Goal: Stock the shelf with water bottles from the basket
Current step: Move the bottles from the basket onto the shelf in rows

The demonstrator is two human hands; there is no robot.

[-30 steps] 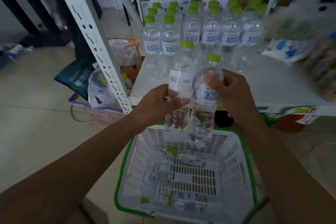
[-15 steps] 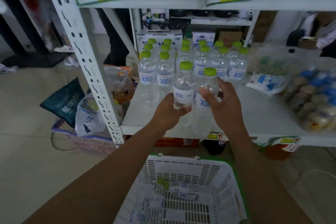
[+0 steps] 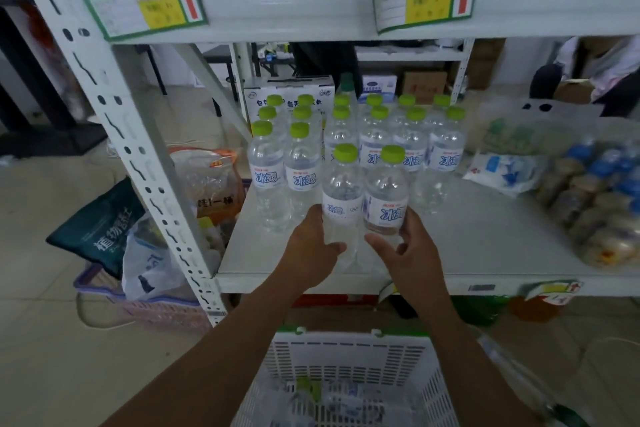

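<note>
Dim, flat, bluish indoor light; a brighter glow shows behind the shelf (image 3: 485, 246). The wide-angle lens bows the upright post (image 3: 114, 121), and the basket (image 3: 346, 357) at bottom blurs.

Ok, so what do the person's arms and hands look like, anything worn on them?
Both are bare. The left hand and right hand have no gloves, and no ring, watch or bracelet shows. The left forearm and right forearm are uncovered down to the frame's bottom edge; no sleeve is in view.
</note>
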